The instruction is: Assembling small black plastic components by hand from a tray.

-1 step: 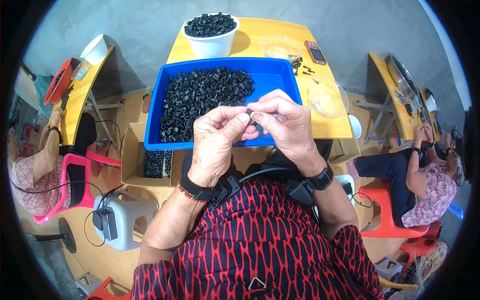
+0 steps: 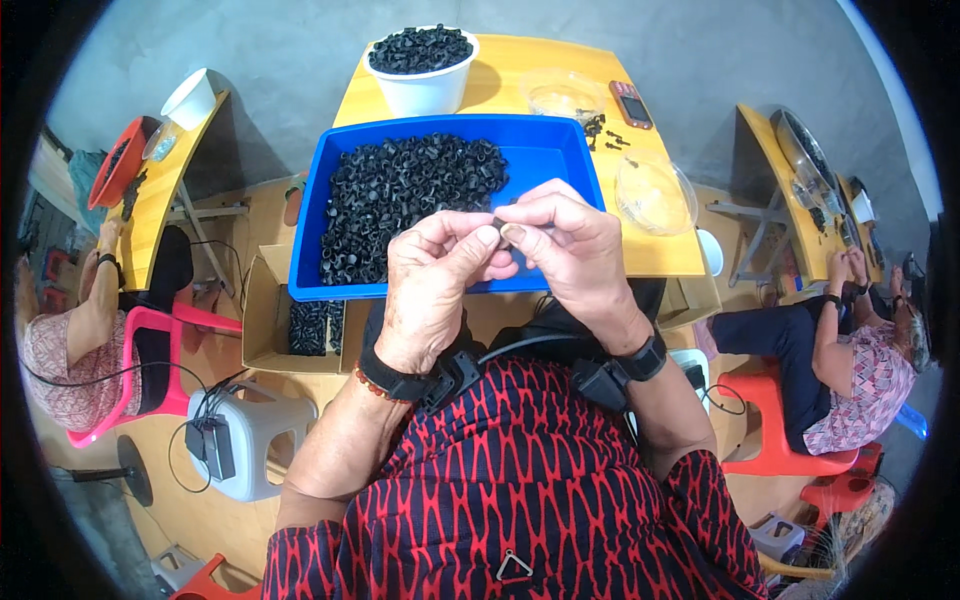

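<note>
Blue fills the middle of the counter: a shallow tray, with black pieces heaped toward its 9 o'clock side and its floor bare toward 2 o'clock. Over the tray's 4 o'clock part, by the near rim, the left hand and right hand meet fingertip to fingertip. Each grip is pinched nearly closed, thumb toward forefinger, and between the two sits a small dark bit (mostly hidden by the fingers, so I cannot tell its shape). Black bands circle both wrists; red beads show beside the left one.

With the hands as the clock's centre, a white tub, piled with more black pieces, stands at 11 o'clock, just beyond the tray. One clear bowl is near 1 o'clock, another between 2 and 3. Between these bowls lie loose dark parts, and near them a red phone. Toward 8 o'clock, lower than the counter, an open carton holds dark pieces too. Farther out, one co-worker sits between 8 and 9, another at 4 on a red stool.
</note>
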Available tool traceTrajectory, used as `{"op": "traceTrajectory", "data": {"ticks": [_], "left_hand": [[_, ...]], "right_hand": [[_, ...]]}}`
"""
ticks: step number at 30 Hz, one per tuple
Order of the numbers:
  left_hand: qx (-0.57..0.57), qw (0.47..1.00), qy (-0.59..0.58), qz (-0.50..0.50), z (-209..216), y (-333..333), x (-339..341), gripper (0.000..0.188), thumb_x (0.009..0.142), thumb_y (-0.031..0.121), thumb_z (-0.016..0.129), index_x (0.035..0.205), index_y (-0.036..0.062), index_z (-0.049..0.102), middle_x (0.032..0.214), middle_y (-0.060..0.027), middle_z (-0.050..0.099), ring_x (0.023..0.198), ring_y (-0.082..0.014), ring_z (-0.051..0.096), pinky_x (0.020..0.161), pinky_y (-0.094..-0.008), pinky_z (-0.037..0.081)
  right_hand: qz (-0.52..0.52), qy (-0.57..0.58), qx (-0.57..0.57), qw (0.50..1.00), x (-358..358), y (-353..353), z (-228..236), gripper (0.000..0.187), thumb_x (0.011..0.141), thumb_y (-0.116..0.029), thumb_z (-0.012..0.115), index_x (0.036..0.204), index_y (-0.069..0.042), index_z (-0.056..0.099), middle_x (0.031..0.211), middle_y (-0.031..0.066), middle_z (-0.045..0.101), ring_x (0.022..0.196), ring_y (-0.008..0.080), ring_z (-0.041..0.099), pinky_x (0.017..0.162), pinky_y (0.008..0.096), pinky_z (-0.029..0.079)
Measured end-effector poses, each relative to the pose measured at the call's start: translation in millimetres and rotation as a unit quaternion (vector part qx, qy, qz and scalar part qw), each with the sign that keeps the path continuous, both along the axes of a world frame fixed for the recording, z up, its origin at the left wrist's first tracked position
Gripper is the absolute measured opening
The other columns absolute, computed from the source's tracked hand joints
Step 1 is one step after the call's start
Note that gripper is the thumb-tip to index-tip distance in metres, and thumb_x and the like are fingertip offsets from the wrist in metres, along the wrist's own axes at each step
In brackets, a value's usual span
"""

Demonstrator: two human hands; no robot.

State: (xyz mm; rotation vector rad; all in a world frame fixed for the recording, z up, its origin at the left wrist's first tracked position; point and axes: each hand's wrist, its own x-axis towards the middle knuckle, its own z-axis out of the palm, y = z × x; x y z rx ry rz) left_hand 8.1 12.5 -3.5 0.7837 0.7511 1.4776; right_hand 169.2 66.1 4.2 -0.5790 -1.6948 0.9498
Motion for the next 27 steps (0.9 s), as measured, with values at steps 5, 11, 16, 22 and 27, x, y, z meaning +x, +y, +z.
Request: {"op": "traceTrajectory", "data": {"ticks": [5, 11, 16, 22, 27], "left_hand": [[0.01, 0.999, -0.032, -0.014, 1, 1, 3, 0.007, 0.095, 0.006, 0.063, 0.098, -0.0005, 0.064, 0.091, -0.0092, 0.07, 0.072, -0.015, 0.068, 0.07, -0.0287, 0.059], [-0.006, 1.0, -0.023, 0.005, 0, 1, 2, 0.01, 0.094, 0.008, 0.063, 0.098, -0.0005, 0.064, 0.091, -0.0087, 0.069, 0.077, -0.0138, 0.067, 0.072, -0.027, 0.056], [0.012, 1.0, 0.003, 0.002, 2, -1, 5, 0.012, 0.093, 0.009, 0.064, 0.099, -0.0017, 0.065, 0.092, -0.0079, 0.07, 0.081, -0.0123, 0.065, 0.075, -0.0254, 0.054], [0.012, 1.0, 0.011, 0.015, 4, -2, 7, 0.011, 0.092, 0.007, 0.067, 0.099, -0.002, 0.066, 0.094, -0.0076, 0.07, 0.084, -0.0102, 0.064, 0.078, -0.0245, 0.053], [-0.01, 1.0, 0.003, -0.028, 5, -2, 3, 0.01, 0.091, 0.005, 0.069, 0.099, -0.002, 0.067, 0.094, -0.0079, 0.071, 0.08, -0.0096, 0.065, 0.075, -0.0245, 0.055]], "right_hand": [[-0.019, -0.051, 0.021, 0.998, 2, -7, 4, 0.017, 0.083, 0.003, 0.073, 0.099, -0.002, 0.071, 0.091, 0.0066, 0.063, 0.079, 0.0123, 0.063, 0.066, 0.0239, 0.052], [-0.029, -0.184, 0.075, 0.98, 4, -16, 36, 0.036, 0.078, -0.006, 0.077, 0.112, -0.002, 0.064, 0.09, 0.0098, 0.061, 0.075, 0.0206, 0.064, 0.065, 0.031, 0.052], [-0.042, -0.314, 0.194, 0.928, 5, -14, 44, 0.028, 0.077, -0.014, 0.075, 0.098, -0.002, 0.061, 0.085, 0.0143, 0.058, 0.076, 0.0357, 0.062, 0.066, 0.0435, 0.051], [-0.054, -0.347, 0.188, 0.917, 5, -14, 42, 0.039, 0.075, -0.008, 0.077, 0.11, 0.003, 0.063, 0.082, 0.015, 0.059, 0.071, 0.0329, 0.062, 0.063, 0.0388, 0.051], [-0.069, -0.316, 0.209, 0.923, 10, -17, 41, 0.033, 0.08, -0.012, 0.071, 0.108, 0.003, 0.061, 0.087, 0.0169, 0.059, 0.079, 0.0346, 0.063, 0.067, 0.0419, 0.052]]}}
